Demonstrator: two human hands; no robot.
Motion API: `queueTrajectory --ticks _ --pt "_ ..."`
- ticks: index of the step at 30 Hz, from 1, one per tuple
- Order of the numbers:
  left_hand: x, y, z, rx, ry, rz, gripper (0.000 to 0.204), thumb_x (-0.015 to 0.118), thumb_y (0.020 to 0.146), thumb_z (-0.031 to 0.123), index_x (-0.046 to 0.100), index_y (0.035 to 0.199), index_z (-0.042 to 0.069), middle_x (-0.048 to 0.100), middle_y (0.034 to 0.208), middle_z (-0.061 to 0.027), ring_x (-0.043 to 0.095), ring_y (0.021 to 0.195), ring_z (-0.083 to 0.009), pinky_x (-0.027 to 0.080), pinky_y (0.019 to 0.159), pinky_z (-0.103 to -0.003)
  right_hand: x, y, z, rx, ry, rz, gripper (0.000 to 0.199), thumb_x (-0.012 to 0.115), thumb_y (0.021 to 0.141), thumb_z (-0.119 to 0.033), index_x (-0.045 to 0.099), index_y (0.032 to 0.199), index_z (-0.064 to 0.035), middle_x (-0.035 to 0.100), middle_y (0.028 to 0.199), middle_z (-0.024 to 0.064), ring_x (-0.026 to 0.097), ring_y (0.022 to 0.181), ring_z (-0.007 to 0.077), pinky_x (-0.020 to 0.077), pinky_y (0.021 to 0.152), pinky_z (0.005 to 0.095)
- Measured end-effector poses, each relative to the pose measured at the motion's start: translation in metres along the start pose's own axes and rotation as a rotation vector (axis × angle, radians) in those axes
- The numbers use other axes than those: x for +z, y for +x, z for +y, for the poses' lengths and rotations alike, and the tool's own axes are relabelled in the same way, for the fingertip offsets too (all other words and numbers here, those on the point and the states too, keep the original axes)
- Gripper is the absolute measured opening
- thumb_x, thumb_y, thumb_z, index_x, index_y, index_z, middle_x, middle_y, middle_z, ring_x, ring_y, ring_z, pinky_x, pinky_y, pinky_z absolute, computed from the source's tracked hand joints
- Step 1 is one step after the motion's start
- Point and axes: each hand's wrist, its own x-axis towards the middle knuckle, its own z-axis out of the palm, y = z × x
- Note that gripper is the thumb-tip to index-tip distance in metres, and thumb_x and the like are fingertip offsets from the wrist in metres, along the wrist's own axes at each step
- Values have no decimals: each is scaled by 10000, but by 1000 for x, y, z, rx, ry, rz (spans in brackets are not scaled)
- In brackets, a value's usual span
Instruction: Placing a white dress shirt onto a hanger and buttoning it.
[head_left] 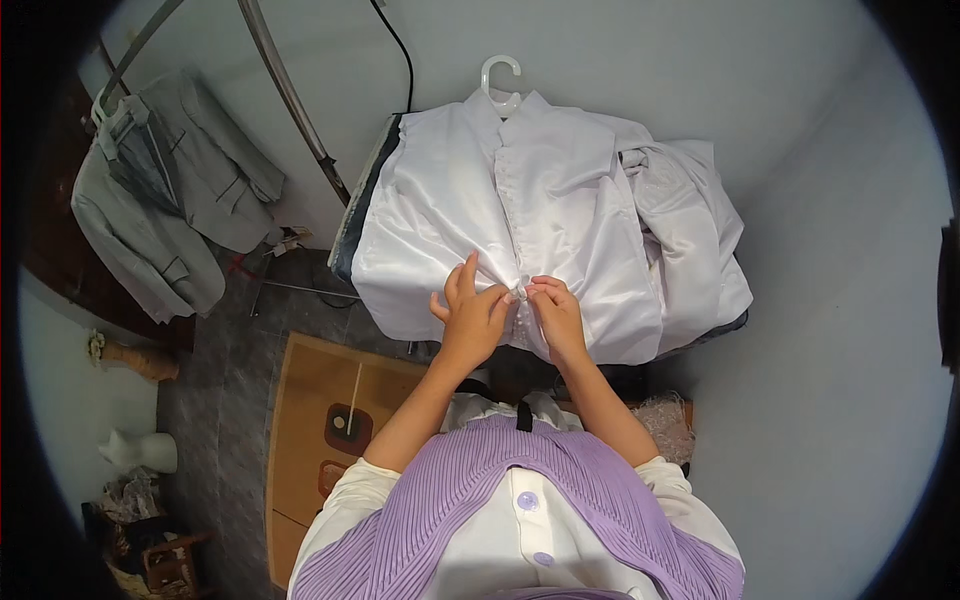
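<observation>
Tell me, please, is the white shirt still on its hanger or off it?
On it: the white shirt lies spread, with the white hanger hook sticking out above its collar.

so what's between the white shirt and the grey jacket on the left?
Head view: a slanted metal pole crosses between the white shirt and the grey jacket; behind it, bare wall.

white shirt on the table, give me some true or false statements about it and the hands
1. Both hands, left hand and right hand, meet at the front placket of the white shirt. True.
2. The shirt has a black hanger. False: the white hanger shows at its collar.
3. The grey suit jacket lies under the shirt. False: it hangs at the left, apart.
4. The shirt lies collar away from the person. True.
5. The right hand rests on the wooden board. False: it is on the shirt.
</observation>
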Motion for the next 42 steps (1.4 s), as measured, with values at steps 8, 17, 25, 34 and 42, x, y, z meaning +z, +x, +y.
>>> queueTrajectory --ticks 8,17,25,34,42 --pt "4 0 -3 55 18 -7 196 542 882 239 690 962 139 206 1500 -182 204 1344 -364 80 962 -692 -3 4 -3 -4 -101 -72 225 769 657 -230 703 809 -77 576 1075 55 536 1022 211 408 877 301" --pt "7 -1 -8 -54 -72 -3 261 536 878 283 692 927 80 224 1487 -211 199 1347 -364 44 963 -692 4 -7 -7 -109 -269 19 151 674 749 -244 732 852 -149 588 1067 2 459 1093 207 265 955 356" --pt "12 2 -8 -36 -27 31 329 586 864 378 709 853 73 244 1481 -210 205 1344 -354 47 962 -678 -2 -8 -2 -123 -351 -42 157 629 758 -216 739 869 -196 576 1112 -18 426 1145 201 225 984 368" --pt "20 1 -3 66 18 103 277 488 907 249 666 855 44 254 1469 -228 235 1330 -335 118 942 -677 -9 1 0 -86 -180 -110 171 589 808 -81 705 914 -13 528 1088 45 511 963 143 401 832 239" --pt "21 0 -6 121 27 89 225 514 891 211 682 866 63 214 1490 -223 230 1332 -340 118 952 -664 -13 7 -5 -102 -221 -123 206 777 684 -256 723 796 -92 591 1055 43 562 998 198 392 881 335"
